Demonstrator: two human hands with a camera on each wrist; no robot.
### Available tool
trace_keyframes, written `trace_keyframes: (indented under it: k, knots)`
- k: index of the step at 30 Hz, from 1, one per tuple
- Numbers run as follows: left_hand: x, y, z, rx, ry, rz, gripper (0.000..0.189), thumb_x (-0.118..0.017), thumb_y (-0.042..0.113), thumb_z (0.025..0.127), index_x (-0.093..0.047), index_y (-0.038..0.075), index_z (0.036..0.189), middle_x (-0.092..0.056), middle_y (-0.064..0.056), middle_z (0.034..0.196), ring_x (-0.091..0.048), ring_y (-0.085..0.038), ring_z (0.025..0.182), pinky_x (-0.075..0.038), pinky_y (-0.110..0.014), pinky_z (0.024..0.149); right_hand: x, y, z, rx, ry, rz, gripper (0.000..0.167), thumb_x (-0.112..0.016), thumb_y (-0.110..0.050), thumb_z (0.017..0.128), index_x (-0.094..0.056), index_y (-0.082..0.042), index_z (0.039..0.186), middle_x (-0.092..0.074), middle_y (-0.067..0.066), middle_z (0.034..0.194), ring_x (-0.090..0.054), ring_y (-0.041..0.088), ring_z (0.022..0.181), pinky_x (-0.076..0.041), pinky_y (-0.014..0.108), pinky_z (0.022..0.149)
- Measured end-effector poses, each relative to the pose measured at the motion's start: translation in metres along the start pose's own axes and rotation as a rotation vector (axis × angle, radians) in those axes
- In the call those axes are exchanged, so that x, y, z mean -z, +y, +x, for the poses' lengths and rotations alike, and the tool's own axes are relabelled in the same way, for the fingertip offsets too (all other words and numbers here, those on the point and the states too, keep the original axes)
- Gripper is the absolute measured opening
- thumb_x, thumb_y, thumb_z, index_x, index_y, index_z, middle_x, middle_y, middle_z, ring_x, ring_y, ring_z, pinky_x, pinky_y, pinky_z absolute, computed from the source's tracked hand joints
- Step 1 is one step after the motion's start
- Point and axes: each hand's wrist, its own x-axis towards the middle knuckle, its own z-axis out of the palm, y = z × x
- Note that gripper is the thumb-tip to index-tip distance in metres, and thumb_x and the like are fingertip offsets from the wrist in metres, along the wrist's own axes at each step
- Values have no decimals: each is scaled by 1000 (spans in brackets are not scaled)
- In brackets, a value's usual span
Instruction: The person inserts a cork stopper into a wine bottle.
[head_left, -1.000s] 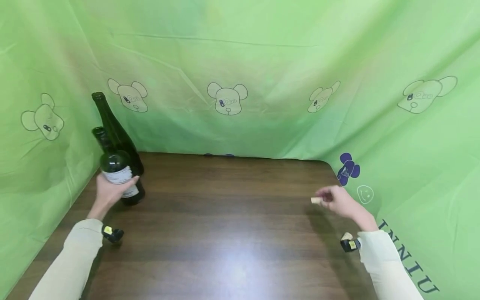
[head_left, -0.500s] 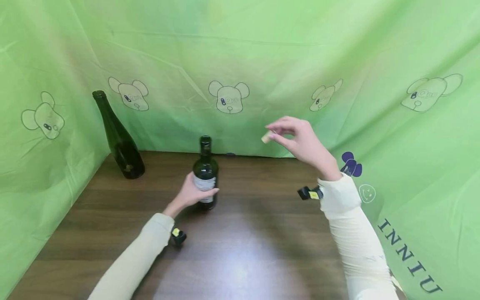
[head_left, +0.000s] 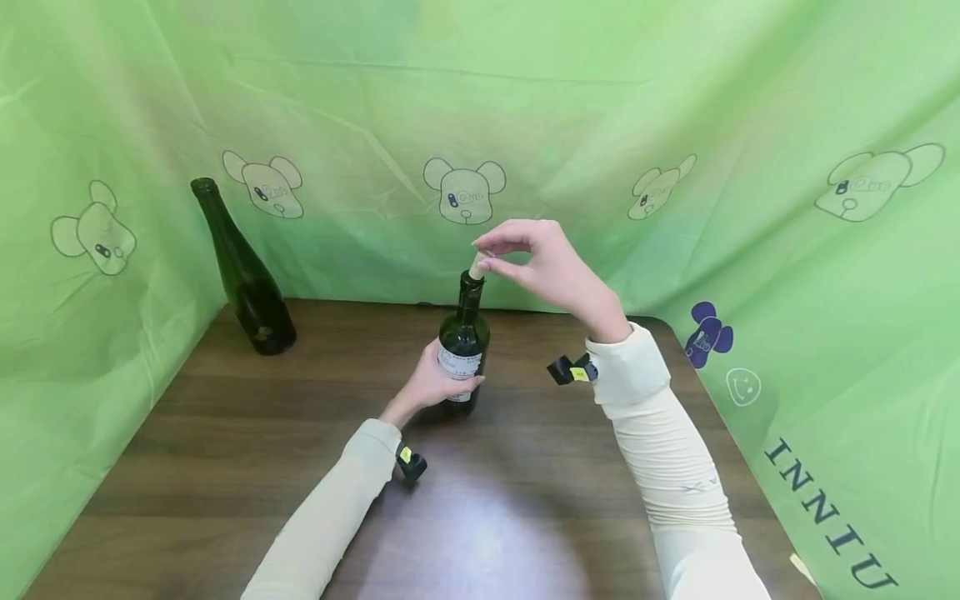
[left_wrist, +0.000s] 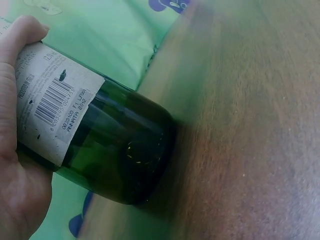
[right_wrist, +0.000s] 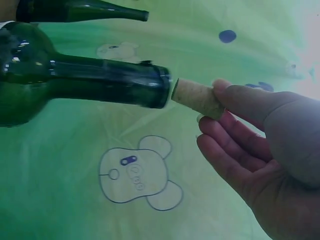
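Note:
My left hand grips a green glass wine bottle around its white label, low on the body. In the left wrist view the label carries a barcode, and the thumb lies across it. Between thumb and fingertips my right hand pinches a pale cork. The cork's free end sits just off the bottle's mouth in the right wrist view, tilted slightly to the neck, with a small gap showing. From the head view, the cork appears right above the mouth.
A taller dark green bottle stands upright at the table's back left. Green cloth with printed bear heads hangs around the back and sides of the brown wooden table. A small pale object lies at the right edge.
My left hand has carried the wine bottle from beside the tall bottle rightward to the table's middle. My right hand has brought the cork from the right, up and leftward to the bottle's mouth.

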Motion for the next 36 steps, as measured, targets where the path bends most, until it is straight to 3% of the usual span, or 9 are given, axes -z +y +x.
trace_keyframes:
  k: [12,20,30,36]
  knots:
    - [-6,2,-3,9,17,27,60,-88,1,71,-56,2,122,-69,-14,101,-67,-20,90,-53,-40,91,-2,0,1,-37,-74,-92,23,-77,-5,89,-74,-1,111,-75,10,107,-71,20,99,-54,31,96]
    - [-6,1,-3,17,15,-7,59,-89,4,71,-58,10,121,-69,-8,102,-67,-20,91,-53,-38,91,-1,-4,5,-42,-108,-106,21,-78,-4,88,-75,0,109,-75,10,104,-71,20,97,-55,34,95]
    - [-9,1,-4,-7,8,-25,60,-90,5,72,-58,10,122,-69,-8,102,-67,-20,91,-53,-38,91,8,-19,18,-160,-255,-167,16,-78,-8,89,-77,-4,105,-76,6,102,-72,18,95,-55,32,92]
    - [-10,1,-8,-1,15,-25,63,-89,3,71,-57,8,125,-69,-12,106,-66,-22,94,-52,-40,91,14,-30,32,-210,-390,-215,18,-79,-7,88,-78,-2,105,-77,9,100,-72,18,90,-57,33,86]
